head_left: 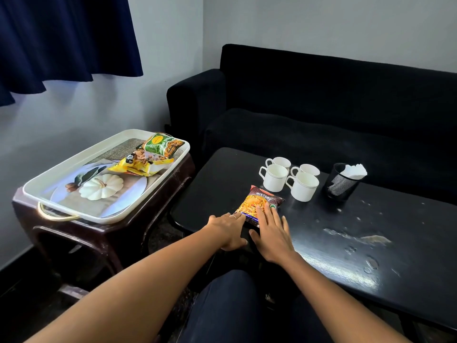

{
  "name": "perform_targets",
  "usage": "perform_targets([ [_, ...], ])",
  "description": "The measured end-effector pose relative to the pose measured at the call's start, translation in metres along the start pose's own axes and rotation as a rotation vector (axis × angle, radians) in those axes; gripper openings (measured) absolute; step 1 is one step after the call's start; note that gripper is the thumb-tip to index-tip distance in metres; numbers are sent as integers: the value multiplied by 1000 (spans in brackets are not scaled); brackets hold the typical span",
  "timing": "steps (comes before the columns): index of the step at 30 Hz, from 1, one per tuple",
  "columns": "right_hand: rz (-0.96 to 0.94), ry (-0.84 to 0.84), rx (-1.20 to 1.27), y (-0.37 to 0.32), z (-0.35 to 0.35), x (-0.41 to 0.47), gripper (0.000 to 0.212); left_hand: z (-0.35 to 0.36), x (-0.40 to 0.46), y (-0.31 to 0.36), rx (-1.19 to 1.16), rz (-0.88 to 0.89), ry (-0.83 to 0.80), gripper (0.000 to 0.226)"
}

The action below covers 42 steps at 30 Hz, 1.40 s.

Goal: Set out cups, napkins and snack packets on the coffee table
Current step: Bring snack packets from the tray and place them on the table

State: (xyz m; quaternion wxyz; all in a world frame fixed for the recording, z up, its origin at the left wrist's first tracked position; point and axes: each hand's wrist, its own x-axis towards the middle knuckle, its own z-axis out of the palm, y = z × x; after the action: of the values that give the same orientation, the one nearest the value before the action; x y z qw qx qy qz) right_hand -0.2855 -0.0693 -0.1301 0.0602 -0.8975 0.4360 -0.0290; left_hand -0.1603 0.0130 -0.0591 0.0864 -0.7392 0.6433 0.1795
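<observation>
Left hand: your left hand (pixel 228 230) lies low centre of the frame, fingers straight and flat, tips touching the near-left edge of the Mixture packet (pixel 259 205); it grips nothing.
Right hand: your right hand (pixel 270 233) rests just beside it, fingers spread and straight, pressing the packet's near-right corner — flat contact, no curl.
Mixture packet: glossy foil-plastic pouch, maroon with an orange picture panel, roughly rectangular, lying flat on the coffee table (pixel 371 243) at centre frame, just in front of the cups.
Cups: four white cups (pixel 289 178), smooth, handled, upright, clustered right of centre — placed, by the look of it.
Napkins: white paper napkins (pixel 353 170) standing in a black mesh holder (pixel 340 183), cylindrical, right of the cups; also placed.
Coffee table: black, glossy, worn in pale patches toward the lower right.
Still to move: a yellow packet (pixel 138 165) and a green packet (pixel 162 146), crinkled foil, both in the tray (pixel 61 180) at left.
Tray: cream, rectangular, raised rim, metal handle, printed pumpkin scene; it sits on a dark brown stool (pixel 99 233).
Progress: judged well past halfway; two packets remain.
</observation>
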Motion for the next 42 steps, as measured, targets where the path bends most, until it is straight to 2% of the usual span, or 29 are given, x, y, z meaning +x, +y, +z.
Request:
perform_targets([
  [5,1,37,12,1,-4,-2,62,-2,0,1,-16,-9,6,73],
  [8,-1,138,19,-4,-14,-3,62,-10,1,-1,-60,-26,46,68],
  [10,-22,225,61,-12,-26,-2,77,-19,1,-5,-118,-54,117,61],
  [12,-65,324,102,-22,-38,4,70,-31,1,-13,-194,-98,205,56],
  [15,-133,406,143,-46,-55,22,48,-54,-3,-34,-324,-182,384,48],
  [19,-260,404,140,-93,-70,49,27,-72,-16,-68,-505,-326,670,38],
  [21,-305,371,113,-123,-74,60,26,-74,-22,-80,-622,-430,826,36],
  [23,-369,330,32,-151,-75,72,34,-75,-26,-90,-813,-590,1027,31],
  [26,-451,282,-14,-187,-79,90,50,-83,-31,-105,-1362,-907,1188,29],
  [28,-475,258,22,-212,-82,102,48,-82,-32,-117,-1764,-1035,1176,32],
  [30,-467,209,22,-229,-84,113,47,-76,-33,-123,-1989,-1080,1119,35],
  [32,-426,138,21,-240,-81,121,44,-70,-32,-127,-2036,-1105,1099,37],
  [34,-381,139,44,-243,-75,124,39,-69,-33,-129,-2047,-1101,1108,39],
  [39,-421,295,70,-243,-72,119,34,-67,-33,-134,-2150,-1101,1121,46],
  [42,-523,404,7,-238,-76,111,29,-70,-35,-137,-2335,-1036,1118,60],
])
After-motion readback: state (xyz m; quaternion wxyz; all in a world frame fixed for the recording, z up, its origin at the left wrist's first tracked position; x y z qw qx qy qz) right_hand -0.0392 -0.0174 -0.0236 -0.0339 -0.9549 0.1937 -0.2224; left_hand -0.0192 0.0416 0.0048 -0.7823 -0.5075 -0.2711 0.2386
